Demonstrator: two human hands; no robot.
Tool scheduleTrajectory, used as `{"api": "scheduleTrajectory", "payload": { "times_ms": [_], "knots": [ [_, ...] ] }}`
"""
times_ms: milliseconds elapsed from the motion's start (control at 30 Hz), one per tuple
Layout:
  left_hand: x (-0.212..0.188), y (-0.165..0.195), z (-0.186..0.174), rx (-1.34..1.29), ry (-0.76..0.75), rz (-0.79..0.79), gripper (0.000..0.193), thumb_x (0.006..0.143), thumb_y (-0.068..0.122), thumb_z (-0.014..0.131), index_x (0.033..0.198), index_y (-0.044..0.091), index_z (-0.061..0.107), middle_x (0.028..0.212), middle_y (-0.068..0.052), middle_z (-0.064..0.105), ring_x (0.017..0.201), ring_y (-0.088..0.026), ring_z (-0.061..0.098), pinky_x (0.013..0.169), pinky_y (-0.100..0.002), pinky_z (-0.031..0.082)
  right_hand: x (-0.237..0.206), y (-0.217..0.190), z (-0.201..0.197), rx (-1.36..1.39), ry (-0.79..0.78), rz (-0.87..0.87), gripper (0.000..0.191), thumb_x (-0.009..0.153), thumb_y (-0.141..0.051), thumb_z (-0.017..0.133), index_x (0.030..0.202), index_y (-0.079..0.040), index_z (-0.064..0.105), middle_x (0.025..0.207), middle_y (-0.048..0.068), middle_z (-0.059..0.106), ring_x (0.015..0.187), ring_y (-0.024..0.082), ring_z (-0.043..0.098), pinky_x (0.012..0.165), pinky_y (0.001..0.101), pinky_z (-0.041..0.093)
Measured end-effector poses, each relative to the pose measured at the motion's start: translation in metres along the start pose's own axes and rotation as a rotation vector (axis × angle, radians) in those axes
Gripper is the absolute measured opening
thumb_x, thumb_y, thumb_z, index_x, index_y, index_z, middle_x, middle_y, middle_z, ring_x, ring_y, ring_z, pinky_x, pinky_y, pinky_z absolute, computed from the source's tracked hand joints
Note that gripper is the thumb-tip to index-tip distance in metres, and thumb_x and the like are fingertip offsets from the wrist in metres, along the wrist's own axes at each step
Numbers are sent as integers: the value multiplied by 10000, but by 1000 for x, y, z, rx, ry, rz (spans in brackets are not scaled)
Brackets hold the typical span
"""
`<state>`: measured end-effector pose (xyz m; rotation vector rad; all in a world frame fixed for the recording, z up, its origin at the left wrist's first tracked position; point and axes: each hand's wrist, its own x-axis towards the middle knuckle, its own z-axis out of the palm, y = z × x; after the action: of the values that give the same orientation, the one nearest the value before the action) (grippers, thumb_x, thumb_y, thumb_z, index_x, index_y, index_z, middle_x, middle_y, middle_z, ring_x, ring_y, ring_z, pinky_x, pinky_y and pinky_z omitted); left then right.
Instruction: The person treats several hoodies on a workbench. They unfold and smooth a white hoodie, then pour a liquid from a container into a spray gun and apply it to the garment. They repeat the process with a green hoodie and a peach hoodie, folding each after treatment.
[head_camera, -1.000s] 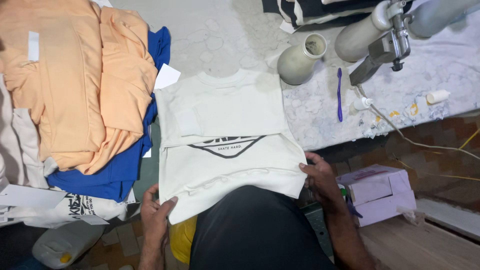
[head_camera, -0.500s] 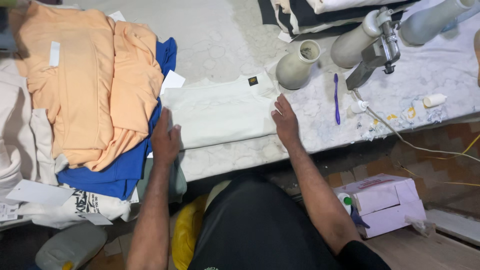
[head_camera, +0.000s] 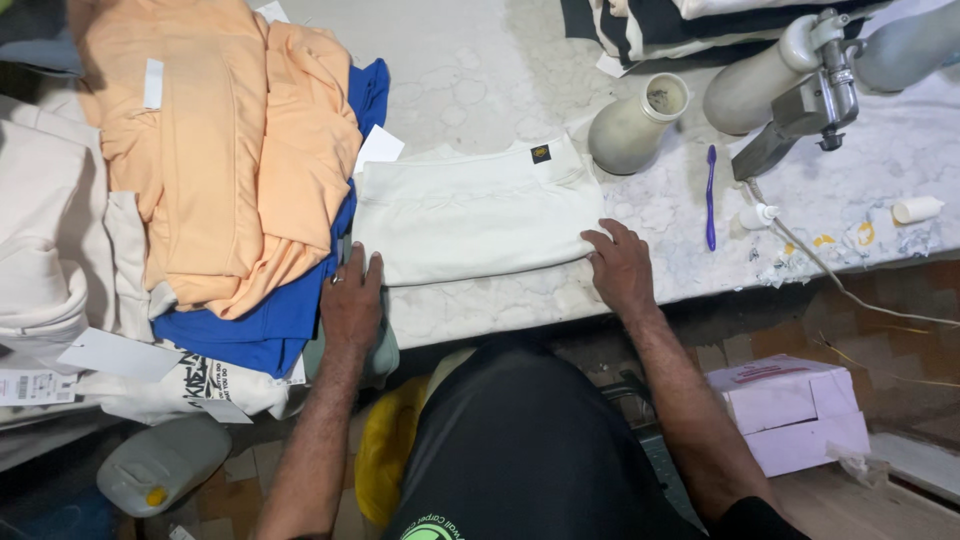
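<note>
A white garment (head_camera: 470, 215), folded into a flat rectangle with a small dark label at its top right corner, lies on the pale patterned table (head_camera: 480, 70). My left hand (head_camera: 352, 298) rests flat at the garment's lower left corner, fingers spread. My right hand (head_camera: 620, 265) presses flat beside the garment's lower right corner, fingers touching its edge. Neither hand holds anything.
A pile of peach garments (head_camera: 220, 140) over a blue one (head_camera: 270, 315) lies to the left, with cream clothes (head_camera: 40, 230) beyond. A grey vase-like pot (head_camera: 635, 125), a purple toothbrush (head_camera: 711, 195) and a metal tool (head_camera: 810, 95) stand at right. A pink-white box (head_camera: 790, 410) sits on the floor.
The white garment went from half hanging over the table edge with its print showing to a folded rectangle on the table. Both hands moved up onto its lower corners.
</note>
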<state>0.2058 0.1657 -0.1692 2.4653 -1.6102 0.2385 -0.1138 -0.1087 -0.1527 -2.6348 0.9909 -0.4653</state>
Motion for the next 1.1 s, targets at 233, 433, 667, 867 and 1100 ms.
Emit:
{"api": "scheduleTrajectory", "payload": {
  "times_ms": [233,433,667,867,1100],
  "knots": [
    [10,7,-89,-302,358,-83,196,858,91,716,1048,64,672,1165,-97,734,1054,-299,670,902,-449,500,10,1,-97,169,278,-55,200,929,-63,721,1123,-80,677,1109,134,660,1129,263,575,1011,433,473],
    [53,7,-79,-1224,225,-486,235,1034,168,723,1136,0,593,839,0,590,696,-67,488,608,-234,399,47,15,-103,768,420,-4,290,1057,-81,688,1303,7,561,1265,92,572,1205,163,551,1087,315,450],
    [85,14,8,-1183,175,-553,322,1167,184,617,1397,-25,535,1187,-79,617,1054,-118,565,895,-263,461,56,23,-30,940,132,461,511,1077,-145,655,1519,-7,438,1387,121,584,1306,204,555,1116,362,447],
    [13,49,11,-1049,-30,-530,776,928,131,768,1545,-14,320,1341,-319,543,1170,-381,579,994,-482,459,-5,29,-13,822,29,367,789,883,-54,752,1556,-15,343,1453,202,529,1355,281,517,1129,407,428],
    [8,65,-8,-872,-183,-651,813,879,133,761,1565,37,335,1383,-257,580,1267,-377,607,1076,-460,490,3,-1,-15,-78,311,147,520,825,-50,822,1296,-59,602,1281,166,598,1176,358,575,986,464,491]
  ]
}}
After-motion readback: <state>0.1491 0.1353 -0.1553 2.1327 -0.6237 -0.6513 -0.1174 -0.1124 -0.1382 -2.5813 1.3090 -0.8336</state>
